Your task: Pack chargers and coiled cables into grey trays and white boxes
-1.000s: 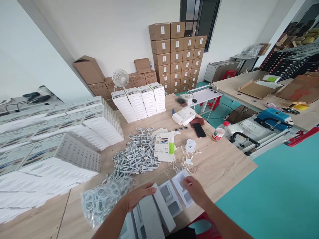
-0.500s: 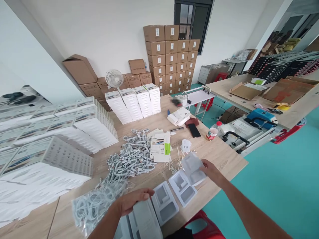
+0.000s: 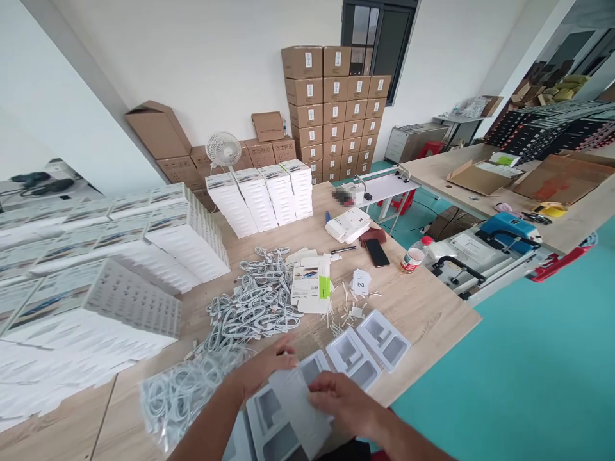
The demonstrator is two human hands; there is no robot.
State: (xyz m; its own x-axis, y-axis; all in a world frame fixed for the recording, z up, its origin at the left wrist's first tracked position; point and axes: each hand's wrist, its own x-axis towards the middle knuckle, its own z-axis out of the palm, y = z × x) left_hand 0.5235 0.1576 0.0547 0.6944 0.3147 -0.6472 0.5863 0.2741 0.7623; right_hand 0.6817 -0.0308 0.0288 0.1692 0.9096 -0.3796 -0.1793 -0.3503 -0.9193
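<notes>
Wood-grain table (image 3: 425, 314): spans the foreground. Rows of stacked white product boxes (image 3: 62, 294) fill its left side; 4 more stacks of white boxes (image 3: 262, 202) stand at the far edge. Grey cable pile (image 3: 257, 301): mid-table, with a clear bag of cables (image 3: 177, 397) in front of it.

Molded plastic trays (image 3: 384, 339): 2 lie cavities up, side by side, to the right of your hands. More trays lie under and left of them, partly covered.

Your right hand (image 3: 339, 400) pinches the right edge of a pale plastic tray (image 3: 298, 406), tilted above the others. Your left hand (image 3: 269, 366) is close by, fingers at the tray's upper end; you cannot tell whether they grip it.

Beyond the trays: flattened white carton with green band (image 3: 310, 285), black phone (image 3: 377, 253), red-lidded jar (image 3: 413, 258), white cards (image 3: 360, 282), black pen (image 3: 343, 250).
</notes>
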